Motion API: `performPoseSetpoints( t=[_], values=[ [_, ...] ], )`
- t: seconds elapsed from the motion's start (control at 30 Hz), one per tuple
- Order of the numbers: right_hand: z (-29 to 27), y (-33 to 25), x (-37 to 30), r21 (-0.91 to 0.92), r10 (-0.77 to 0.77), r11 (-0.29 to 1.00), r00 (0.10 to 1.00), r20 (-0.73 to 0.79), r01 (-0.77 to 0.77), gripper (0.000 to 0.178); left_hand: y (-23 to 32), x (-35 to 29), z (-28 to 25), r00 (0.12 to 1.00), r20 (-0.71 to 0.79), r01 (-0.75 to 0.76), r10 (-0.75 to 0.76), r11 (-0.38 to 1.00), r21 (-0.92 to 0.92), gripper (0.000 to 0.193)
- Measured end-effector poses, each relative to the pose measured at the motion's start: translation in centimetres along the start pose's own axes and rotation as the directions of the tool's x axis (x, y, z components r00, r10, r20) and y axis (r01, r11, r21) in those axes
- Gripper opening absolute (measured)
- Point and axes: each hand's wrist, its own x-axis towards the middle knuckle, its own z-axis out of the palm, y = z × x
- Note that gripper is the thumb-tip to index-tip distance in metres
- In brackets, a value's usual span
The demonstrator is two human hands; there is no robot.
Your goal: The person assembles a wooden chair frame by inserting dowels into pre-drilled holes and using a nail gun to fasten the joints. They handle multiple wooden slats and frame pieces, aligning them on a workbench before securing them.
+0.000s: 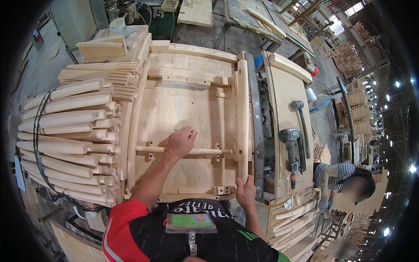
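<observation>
My left hand (182,142) is closed, its fingers curled together over a pale wooden board (192,118); whatever may be in them is hidden. Just beneath that hand, a round wooden rod (207,151) lies crosswise on small drilled blocks. My right hand (246,191) grips the near end of a wooden post (242,113) with holes, thumb on its left side and fingers on its right. Another slim rod (221,118) runs lengthwise left of the post. Along the board's left side lies a long, slightly curved wooden piece (139,113).
Strapped curved wooden legs (65,124) are stacked at left, beside flat slats (100,74). A hammer (301,118) and an air-powered tool (290,139) with a hose lie on the right-hand bench (279,96). A co-worker (338,181) in striped sleeves is at far right, near stacked wood.
</observation>
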Motion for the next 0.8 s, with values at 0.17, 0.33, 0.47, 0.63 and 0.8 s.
performPoseSetpoints(
  t=[0.17,0.33,0.47,0.63,0.8],
  values=[
    [0.0,0.0,-0.7,-0.015,-0.056,0.998,0.998,-0.018,0.055,0.031,0.0,3.2,0.0,0.999,-0.031,-0.022,0.024,0.998,0.061,0.021],
    [0.6,0.2,-0.8,0.028,0.014,1.000,0.999,0.029,-0.015,0.034,1.2,13.9,0.9,0.916,-0.347,-0.168,0.202,0.978,0.126,0.020],
    [0.8,-0.5,-0.7,-0.034,0.056,0.998,0.998,0.042,-0.055,0.036,1.0,23.4,1.3,0.881,-0.420,-0.126,0.217,0.964,0.233,0.027],
    [1.2,-1.4,-1.2,-0.023,0.087,0.996,0.996,0.029,-0.086,0.033,-3.2,29.1,-1.3,0.976,-0.172,-0.046,0.132,0.902,0.430,0.039],
    [2.0,-0.4,-1.2,0.120,0.127,0.984,0.991,0.038,-0.131,0.037,-4.9,30.8,-3.7,0.982,0.173,0.006,-0.071,0.937,0.350,0.053]
  ],
)
